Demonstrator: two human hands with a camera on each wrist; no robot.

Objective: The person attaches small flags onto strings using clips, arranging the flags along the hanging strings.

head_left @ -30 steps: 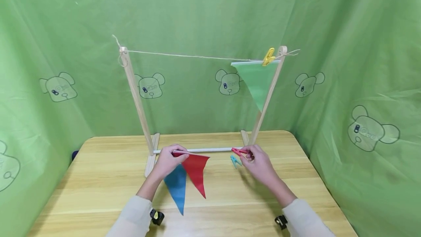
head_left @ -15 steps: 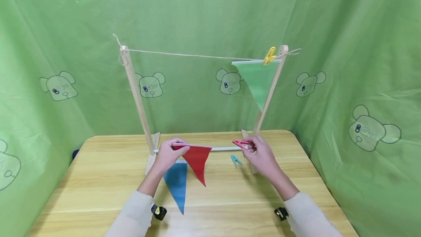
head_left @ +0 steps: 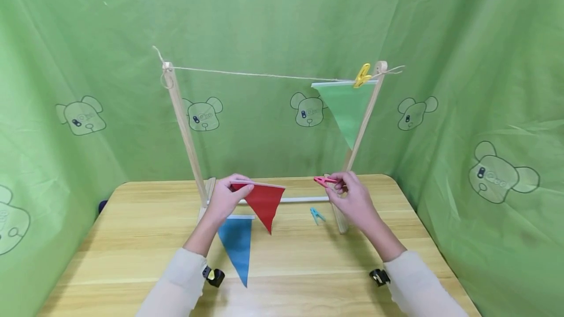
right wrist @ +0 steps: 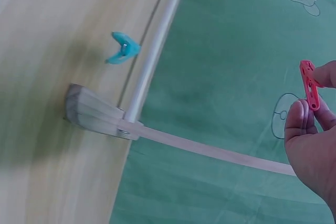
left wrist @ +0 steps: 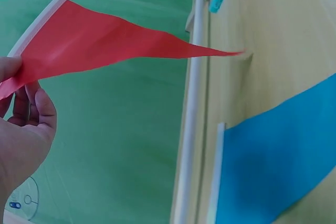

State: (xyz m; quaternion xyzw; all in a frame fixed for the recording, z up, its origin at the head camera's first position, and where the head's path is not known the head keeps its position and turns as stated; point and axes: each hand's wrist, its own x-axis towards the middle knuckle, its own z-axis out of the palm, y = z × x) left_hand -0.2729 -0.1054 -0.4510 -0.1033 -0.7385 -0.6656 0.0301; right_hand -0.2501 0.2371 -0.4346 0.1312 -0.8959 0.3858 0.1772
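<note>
While the left hand (head_left: 223, 200) pinches the red pennant (head_left: 264, 204) by its top edge, below the string (head_left: 264, 76), here's the right hand (head_left: 356, 202), thumb and fingers closed on a pink clothespin (head_left: 323, 180), also below the string.

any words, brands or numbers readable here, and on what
None readable for certain.
Green backdrop: lettering on printed animal heads, too faint to read.
Red flag, blue flag, green flag: none visible.
Pink peg, yellow peg: none I can make out.
</note>
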